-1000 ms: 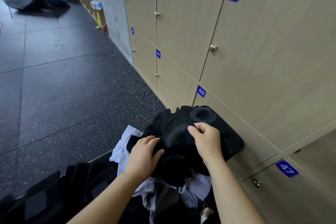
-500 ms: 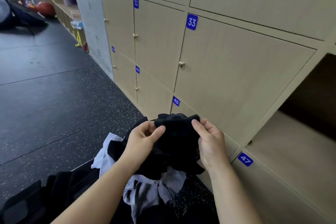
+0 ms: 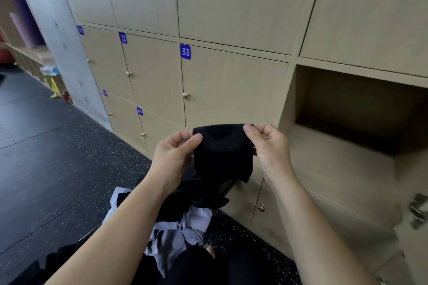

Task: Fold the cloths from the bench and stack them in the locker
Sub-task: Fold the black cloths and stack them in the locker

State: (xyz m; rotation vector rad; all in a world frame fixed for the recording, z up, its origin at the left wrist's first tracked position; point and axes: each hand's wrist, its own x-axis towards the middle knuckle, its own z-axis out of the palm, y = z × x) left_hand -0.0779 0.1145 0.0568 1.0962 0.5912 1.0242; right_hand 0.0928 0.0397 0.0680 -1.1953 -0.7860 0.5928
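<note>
A black cloth [image 3: 222, 152] hangs in the air in front of the lockers, held by its top edge. My left hand [image 3: 172, 157] pinches its left corner and my right hand [image 3: 269, 146] pinches its right corner. The cloth's lower part trails down onto a pile of black and white cloths [image 3: 185, 227] on the bench below. The open locker [image 3: 361, 122] is just to the right of my right hand, with a bare wooden floor inside.
Closed wooden locker doors [image 3: 231, 85] numbered 32 and 33 fill the wall ahead. The open locker's door [image 3: 414, 238] with its hinge shows at the lower right. Dark speckled rubber floor [image 3: 58, 157] spreads to the left. More black cloth [image 3: 58, 261] lies at the lower left.
Both hands have lifted the black cloth up off the pile and pulled its top edge taut. The view has swung right and up, bringing the open locker into sight.
</note>
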